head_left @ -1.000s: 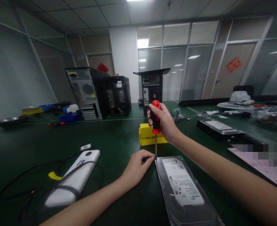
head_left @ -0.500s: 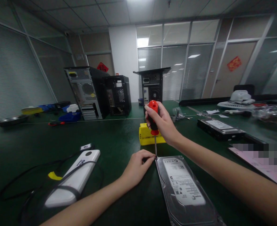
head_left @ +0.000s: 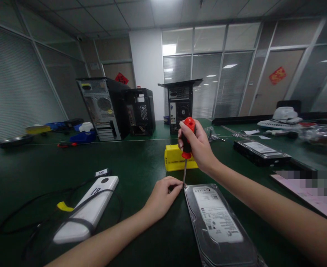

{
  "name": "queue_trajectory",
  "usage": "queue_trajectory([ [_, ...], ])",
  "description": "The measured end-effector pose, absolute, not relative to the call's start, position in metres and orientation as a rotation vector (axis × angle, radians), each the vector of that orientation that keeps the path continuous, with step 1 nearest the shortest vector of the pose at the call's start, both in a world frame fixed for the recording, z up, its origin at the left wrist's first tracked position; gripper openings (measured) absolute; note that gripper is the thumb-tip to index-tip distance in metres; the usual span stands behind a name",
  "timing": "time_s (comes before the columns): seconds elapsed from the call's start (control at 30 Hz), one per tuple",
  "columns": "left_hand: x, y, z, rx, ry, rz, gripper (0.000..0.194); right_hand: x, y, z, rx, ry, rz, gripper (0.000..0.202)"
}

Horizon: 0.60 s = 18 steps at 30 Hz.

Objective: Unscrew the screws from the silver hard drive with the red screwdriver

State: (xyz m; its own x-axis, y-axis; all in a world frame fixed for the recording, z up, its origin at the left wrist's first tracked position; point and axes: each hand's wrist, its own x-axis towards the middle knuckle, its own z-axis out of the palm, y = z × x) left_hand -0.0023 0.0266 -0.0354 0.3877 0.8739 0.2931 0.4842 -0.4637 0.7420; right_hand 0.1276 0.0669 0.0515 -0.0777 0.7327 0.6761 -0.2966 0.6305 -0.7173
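My right hand is wrapped round the red and black handle of a screwdriver. The shaft slants down, its tip at the far left corner of a hard drive. That drive lies flat on the green table, its white label facing up. Thumb and forefinger of my left hand pinch together right beside the screwdriver tip and the drive's corner. Whatever sits between those fingertips is too small to make out. Just behind the screwdriver stands a yellow box, partly covered by my right hand.
A white power bank with a black cable lies on the left. Computer cases stand at the back, another behind my right hand. A second hard drive and a pink sheet lie on the right.
The screwdriver handle has tilted to the right along with my right hand, while its tip stays at the drive's corner. My left hand has hardly moved.
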Motion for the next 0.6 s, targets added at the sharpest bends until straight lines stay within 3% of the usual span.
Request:
queue_trajectory([
  [0.6, -0.0022, 0.0305, -0.0351, 2.064, 1.135, 0.936, 0.016, 0.1370, 0.0728, 0.0524, -0.426, -1.288, 0.917, 0.022],
])
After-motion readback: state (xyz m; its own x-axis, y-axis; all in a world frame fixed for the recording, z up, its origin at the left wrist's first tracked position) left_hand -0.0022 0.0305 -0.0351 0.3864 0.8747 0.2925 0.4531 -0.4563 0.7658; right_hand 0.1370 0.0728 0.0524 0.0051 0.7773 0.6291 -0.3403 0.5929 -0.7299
